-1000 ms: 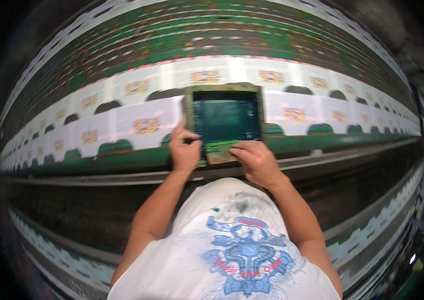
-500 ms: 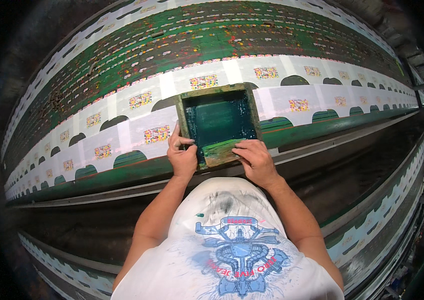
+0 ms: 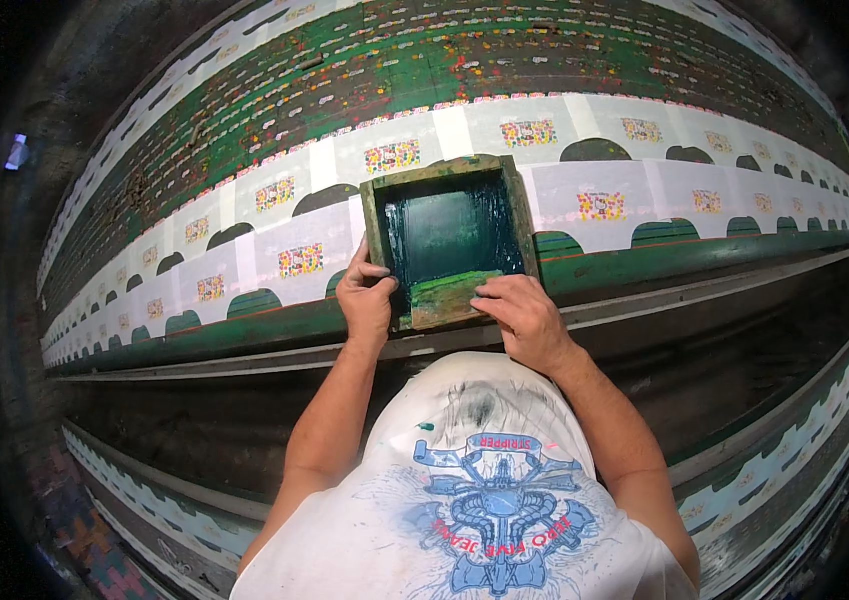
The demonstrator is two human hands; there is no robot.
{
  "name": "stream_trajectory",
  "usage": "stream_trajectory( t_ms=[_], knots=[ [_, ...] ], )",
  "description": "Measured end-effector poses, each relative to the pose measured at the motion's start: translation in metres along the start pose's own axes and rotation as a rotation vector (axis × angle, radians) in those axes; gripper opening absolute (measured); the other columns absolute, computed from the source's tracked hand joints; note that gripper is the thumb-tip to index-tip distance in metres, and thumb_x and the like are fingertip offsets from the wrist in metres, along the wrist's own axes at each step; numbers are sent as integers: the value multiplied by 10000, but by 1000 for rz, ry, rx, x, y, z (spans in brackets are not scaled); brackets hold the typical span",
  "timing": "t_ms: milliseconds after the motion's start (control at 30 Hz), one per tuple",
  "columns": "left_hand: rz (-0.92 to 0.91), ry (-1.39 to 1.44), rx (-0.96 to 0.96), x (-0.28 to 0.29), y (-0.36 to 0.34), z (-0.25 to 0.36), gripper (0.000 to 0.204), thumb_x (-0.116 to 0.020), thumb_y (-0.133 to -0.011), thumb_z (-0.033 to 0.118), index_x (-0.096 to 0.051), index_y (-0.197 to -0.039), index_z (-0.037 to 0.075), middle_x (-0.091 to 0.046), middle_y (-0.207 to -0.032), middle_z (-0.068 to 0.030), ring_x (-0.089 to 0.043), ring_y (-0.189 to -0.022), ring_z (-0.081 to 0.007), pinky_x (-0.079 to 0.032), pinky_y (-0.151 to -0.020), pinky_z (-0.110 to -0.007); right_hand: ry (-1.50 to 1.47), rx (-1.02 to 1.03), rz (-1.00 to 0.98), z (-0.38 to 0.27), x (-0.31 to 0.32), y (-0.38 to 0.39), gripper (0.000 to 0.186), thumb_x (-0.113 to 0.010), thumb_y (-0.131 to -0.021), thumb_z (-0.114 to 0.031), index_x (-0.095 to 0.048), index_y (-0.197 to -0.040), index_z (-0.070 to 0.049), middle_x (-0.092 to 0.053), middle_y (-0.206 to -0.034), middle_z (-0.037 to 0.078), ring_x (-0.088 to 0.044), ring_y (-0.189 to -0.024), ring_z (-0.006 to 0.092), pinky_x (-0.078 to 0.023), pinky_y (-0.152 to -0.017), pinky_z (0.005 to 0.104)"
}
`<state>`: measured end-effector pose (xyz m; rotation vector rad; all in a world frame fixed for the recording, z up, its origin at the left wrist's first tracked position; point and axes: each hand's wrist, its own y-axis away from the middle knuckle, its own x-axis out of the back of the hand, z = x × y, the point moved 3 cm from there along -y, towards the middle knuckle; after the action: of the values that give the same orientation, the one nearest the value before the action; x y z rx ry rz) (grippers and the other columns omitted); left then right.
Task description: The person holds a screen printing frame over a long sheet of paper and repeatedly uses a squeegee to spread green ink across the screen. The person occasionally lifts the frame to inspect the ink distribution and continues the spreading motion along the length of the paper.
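A square wooden screen-printing frame (image 3: 444, 170) lies over the white cloth pieces at the near edge of a long table. Dark green ink covers the mesh (image 3: 454, 230) inside it. My left hand (image 3: 366, 300) grips the frame's near left side, with fingers along the outside and the thumb at the rim. Against the near inner side rests a squeegee (image 3: 441, 303), a worn wooden block stained green. My right hand (image 3: 527, 315) is closed on the squeegee's right end and the frame's near right corner. The squeegee's lower edge is hidden.
Rows of white cut cloth (image 3: 559, 205) with colourful printed patches and curved cutouts run along the table. Its green front edge (image 3: 609, 283) passes before me. Beyond lies a paint-spotted green surface (image 3: 414, 70). Another table with pale cloth (image 3: 744, 480) stands behind me.
The view has shifted slightly. The frame appears a little farther right against the printed cloth, with both hands keeping their holds and the squeegee staying at its near side.
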<state>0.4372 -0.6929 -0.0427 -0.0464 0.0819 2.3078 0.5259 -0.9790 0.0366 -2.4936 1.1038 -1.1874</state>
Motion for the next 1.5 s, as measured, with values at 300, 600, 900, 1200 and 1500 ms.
stream_trajectory(
  t_ms=[300, 600, 900, 1200, 1500],
  knots=[
    [7, -56, 16, 0, 0, -3, 208, -708, -751, -165, -677, -791, 37, -515, -1716, -305, -525, -1591, -347, -380, -1283, -409, 13, -14, -9, -2, 4, -9, 411, -694, -784, 94, -802, -1165, -17, -769, -1216, 147, -716, -1188, 358, -537, -1005, 490],
    [0, -146, -33, -4, 1, -3, 140, -715, -756, -116, -680, -773, 19, -534, -1698, -318, -536, -1580, -355, -387, -1277, -411, 304, 18, -210, -32, -6, -39, 412, -724, -808, 33, -794, -1209, -33, -748, -1166, 140, -709, -1149, 354, -547, -985, 485],
    [14, -236, -119, -4, 5, -8, 145, -730, -756, -70, -721, -793, 69, -587, -1647, -314, -569, -1514, -402, -410, -1271, -462, 318, -68, -544, -6, 7, -106, 348, -685, -829, 73, -782, -1147, -30, -769, -1037, 170, -731, -1057, 402, -587, -922, 499],
    [-9, -279, -140, -6, 3, -4, 157, -747, -742, -68, -720, -795, 77, -580, -1660, -302, -555, -1536, -418, -390, -1284, -479, 369, -157, -386, 49, -16, -180, 458, -617, -834, 115, -801, -1226, -31, -777, -1084, 210, -745, -1045, 420, -591, -923, 521],
    [-31, -283, -151, -6, 5, -1, 149, -724, -753, -66, -719, -791, 78, -555, -1699, -252, -527, -1542, -408, -384, -1289, -491, 427, -186, -507, 34, -23, -153, 551, -682, -789, 92, -810, -1297, -79, -779, -1143, 172, -723, -1121, 425, -580, -1016, 546]
  ],
)
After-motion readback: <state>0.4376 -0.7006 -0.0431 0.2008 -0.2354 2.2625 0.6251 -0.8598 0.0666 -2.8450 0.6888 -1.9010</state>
